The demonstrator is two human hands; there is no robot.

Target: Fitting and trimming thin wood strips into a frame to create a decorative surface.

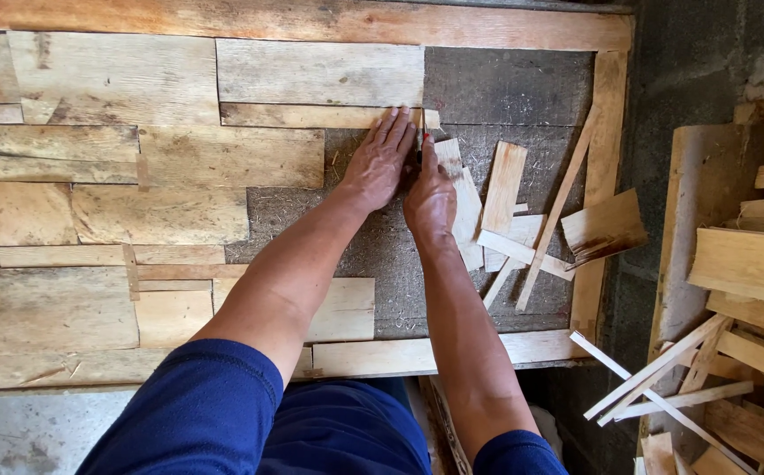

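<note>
Wooden strip (329, 115) at upper centre lies under the flat, spread left hand (380, 163), while the right hand (430, 198) is curled on a thin tool (420, 141); press firmly, cut slowly.

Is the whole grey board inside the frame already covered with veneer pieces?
No: bare grey board still shows around the left hand and right hand, with loose veneer pieces lying on it.
</note>
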